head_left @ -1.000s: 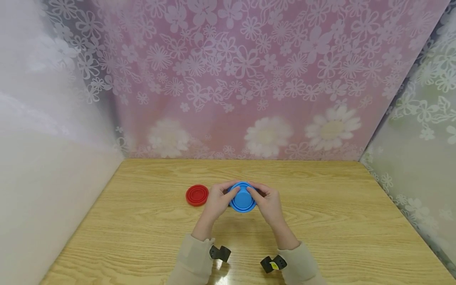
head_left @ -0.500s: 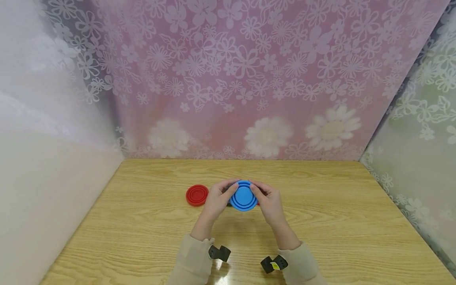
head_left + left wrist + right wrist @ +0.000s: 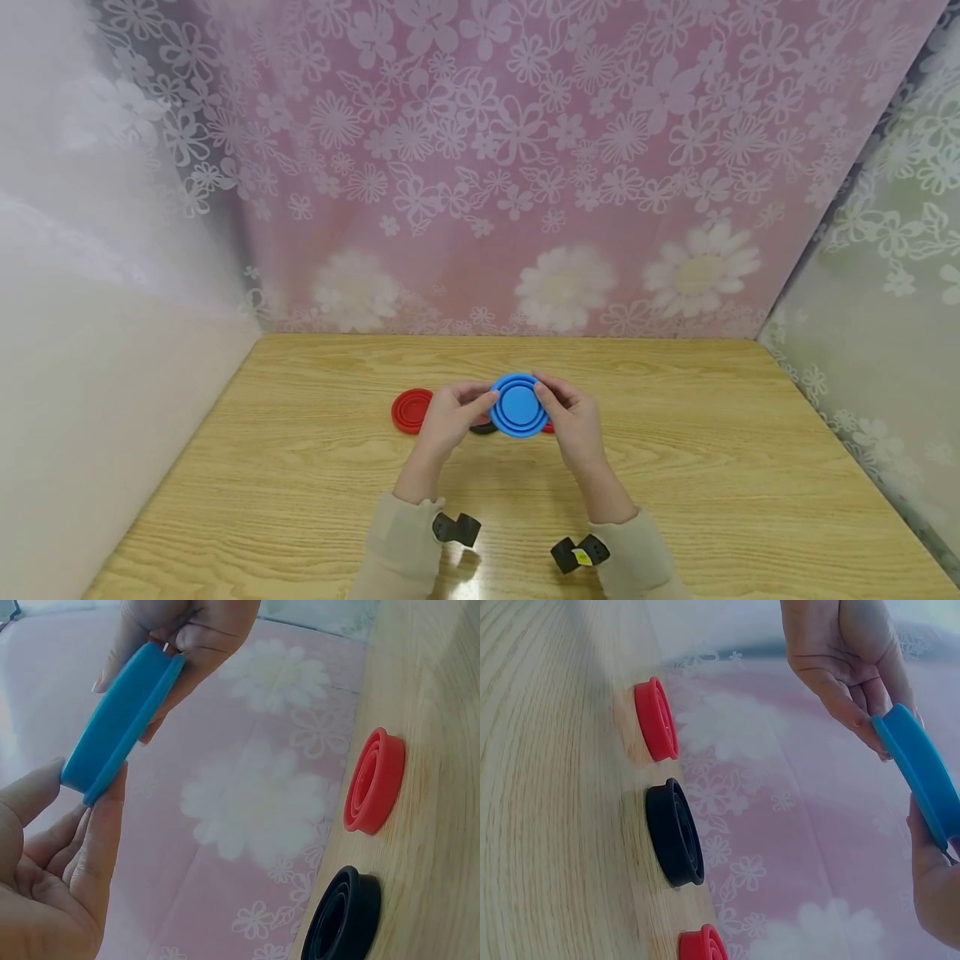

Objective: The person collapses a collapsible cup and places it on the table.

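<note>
A blue collapsible silicone cup [image 3: 519, 405], folded flat into rings, is held above the table with its ringed face toward the head camera. My left hand [image 3: 446, 421] pinches its left edge between thumb and fingers. On the opposite edge, my right hand [image 3: 577, 423] grips with the thumb over the front. Both wrist views show the blue cup [image 3: 124, 724] edge-on as a thin disc. Under the hands, a black ringed cup [image 3: 673, 834] stands on the table, mostly hidden in the head view.
Left of the hands lies a red collapsed cup [image 3: 411, 412], partly covered by the left hand. Another red cup [image 3: 375, 780] sits beyond the black one, nearly hidden in the head view. A pink floral curtain [image 3: 480, 167] hangs behind the wooden table [image 3: 300, 467].
The blue cup's centre, uneven a second ago, now lies in even rings. Both thumbs have shifted out to its rim. The cup has moved slightly up and right, uncovering part of the black cup.
</note>
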The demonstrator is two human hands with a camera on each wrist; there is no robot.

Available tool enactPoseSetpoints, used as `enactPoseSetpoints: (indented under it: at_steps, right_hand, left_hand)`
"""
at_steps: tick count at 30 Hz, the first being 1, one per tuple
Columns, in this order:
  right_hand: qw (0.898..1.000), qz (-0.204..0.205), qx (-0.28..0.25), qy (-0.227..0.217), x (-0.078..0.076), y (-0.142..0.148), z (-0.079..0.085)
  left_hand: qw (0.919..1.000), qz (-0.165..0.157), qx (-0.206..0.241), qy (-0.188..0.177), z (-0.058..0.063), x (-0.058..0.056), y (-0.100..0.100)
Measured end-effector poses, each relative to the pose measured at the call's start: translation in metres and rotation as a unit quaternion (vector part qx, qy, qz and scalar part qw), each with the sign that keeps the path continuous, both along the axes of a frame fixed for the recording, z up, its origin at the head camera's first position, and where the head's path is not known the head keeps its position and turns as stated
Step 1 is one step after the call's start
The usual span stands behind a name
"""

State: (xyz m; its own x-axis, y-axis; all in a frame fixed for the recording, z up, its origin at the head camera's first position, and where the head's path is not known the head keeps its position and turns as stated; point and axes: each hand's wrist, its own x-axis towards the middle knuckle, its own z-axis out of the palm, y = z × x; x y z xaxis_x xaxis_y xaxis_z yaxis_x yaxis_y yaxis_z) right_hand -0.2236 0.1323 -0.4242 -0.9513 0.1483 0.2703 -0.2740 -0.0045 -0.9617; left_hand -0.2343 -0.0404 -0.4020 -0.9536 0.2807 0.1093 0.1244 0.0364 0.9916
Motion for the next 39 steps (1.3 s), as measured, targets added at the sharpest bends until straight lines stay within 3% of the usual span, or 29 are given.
enactPoseSetpoints:
  at_steps: [10,16,26,39]
  right_hand:
    - [0.998,0.017,0.0,-0.06,-0.003,0.004,0.003]
    - [0.996,0.014,0.018,-0.088,-0.004,0.003,0.003]
    - [0.994,-0.011,0.037,-0.098,-0.004,0.004,0.003]
    - [0.996,-0.003,0.001,-0.094,-0.004,0.004,0.005]
  left_hand:
    - [0.9977,0.058,0.036,-0.001,-0.018,-0.014,-0.006]
    - [0.9968,0.061,0.052,0.0,-0.018,-0.016,-0.007]
    - [0.9953,0.08,-0.043,0.033,-0.016,-0.014,-0.009]
    - [0.997,0.065,-0.032,0.027,-0.015,-0.014,-0.009]
